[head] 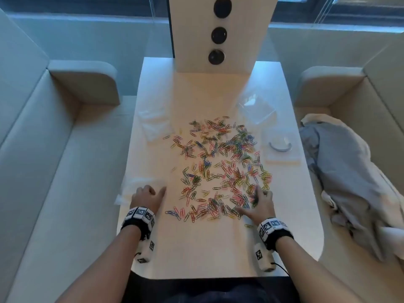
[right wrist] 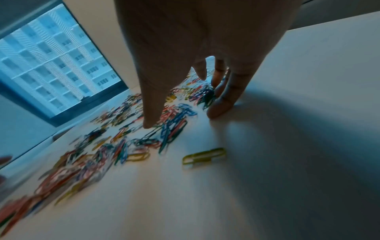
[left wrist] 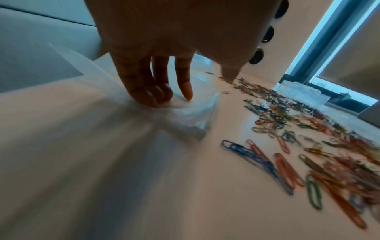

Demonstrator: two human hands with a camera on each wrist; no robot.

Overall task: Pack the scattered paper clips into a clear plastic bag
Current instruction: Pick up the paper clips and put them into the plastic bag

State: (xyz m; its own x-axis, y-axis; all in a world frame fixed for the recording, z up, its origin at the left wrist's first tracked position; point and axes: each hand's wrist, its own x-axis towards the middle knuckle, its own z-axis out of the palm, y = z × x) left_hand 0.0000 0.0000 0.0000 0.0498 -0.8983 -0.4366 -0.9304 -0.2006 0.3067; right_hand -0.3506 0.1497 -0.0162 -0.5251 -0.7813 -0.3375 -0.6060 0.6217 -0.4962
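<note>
Several coloured paper clips (head: 218,162) lie scattered across the middle of the white table (head: 196,248). My left hand (head: 153,192) rests at the table's left edge, fingertips (left wrist: 154,100) pressing down on a crumpled clear plastic bag (left wrist: 189,116), thumb held apart. The bag (head: 131,184) reaches over the table edge. My right hand (head: 251,200) is spread over the near right part of the clips (right wrist: 123,146), thumb and fingers (right wrist: 218,110) touching down on either side of a bunch. One yellow-green clip (right wrist: 203,155) lies alone behind the right hand (right wrist: 183,118).
More clear bags lie at the back left (head: 155,123) and back right (head: 255,108). A flat packet with a ring in it (head: 282,147) sits at the right edge. An upright panel with black round sockets (head: 218,33) stands at the back. A bundle of cloth (head: 349,178) lies on the right bench.
</note>
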